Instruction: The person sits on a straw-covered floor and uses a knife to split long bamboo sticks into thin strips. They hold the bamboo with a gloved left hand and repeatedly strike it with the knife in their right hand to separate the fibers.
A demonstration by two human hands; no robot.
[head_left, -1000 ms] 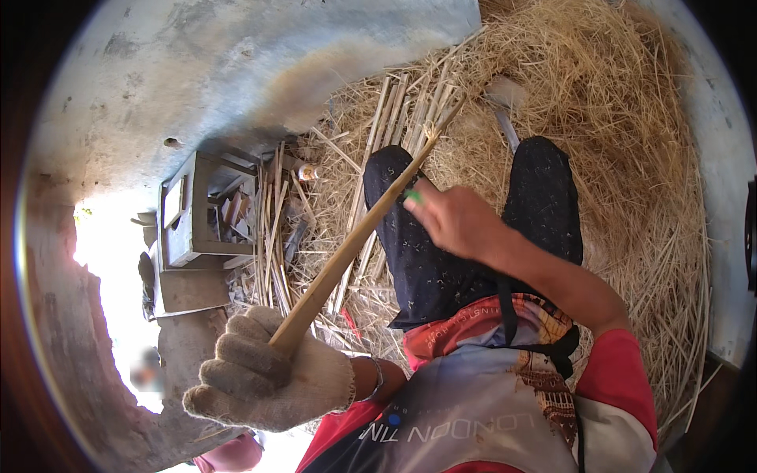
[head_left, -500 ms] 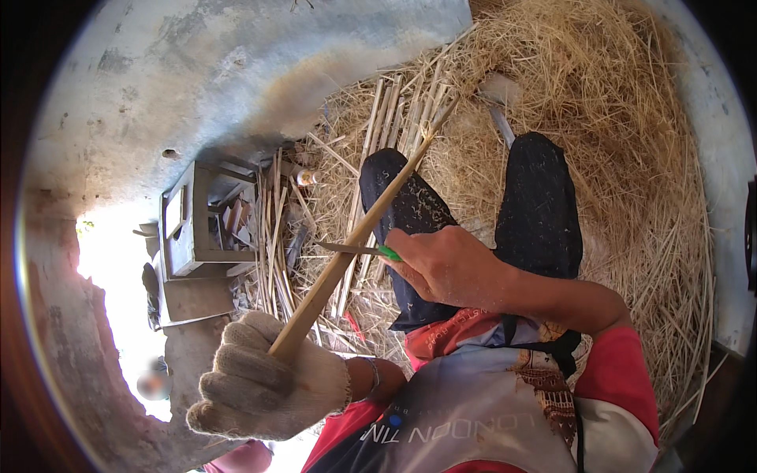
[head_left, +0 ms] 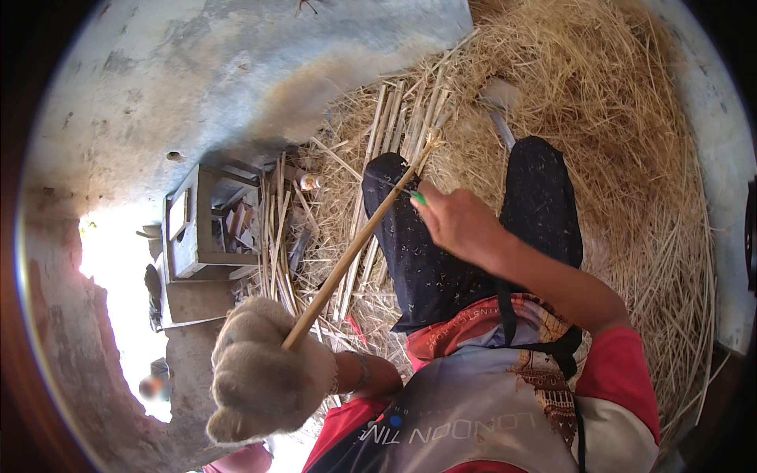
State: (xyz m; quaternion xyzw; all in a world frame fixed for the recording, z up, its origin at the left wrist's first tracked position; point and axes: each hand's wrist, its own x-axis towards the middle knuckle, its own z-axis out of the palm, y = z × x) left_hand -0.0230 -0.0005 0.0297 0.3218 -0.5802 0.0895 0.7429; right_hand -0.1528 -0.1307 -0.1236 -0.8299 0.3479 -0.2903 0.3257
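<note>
In a beige knit work glove, my left hand [head_left: 264,374] is closed round the lower end of a long pale bamboo strip [head_left: 347,262]. The strip slants up and to the right past my left knee, with frayed shavings curling near its upper end. My bare right hand [head_left: 465,225] grips a small knife [head_left: 419,199] by its green handle. The thin blade lies across the strip near its upper part, blurred against my dark trousers [head_left: 410,244]. Pale shavings are scattered over both trouser legs.
Dry straw [head_left: 599,87] is heaped from the far side round to the right. Several split strips [head_left: 390,118] lie beyond my left knee. More lean by a wooden cabinet [head_left: 209,258] at left. A plastered wall [head_left: 197,71] rises behind. A person [head_left: 154,386] is outside the bright opening.
My right hand has moved the knife up along the strip, away from my body, toward its frayed end. My left hand has shifted slightly right and the strip has turned a little in its grip.
</note>
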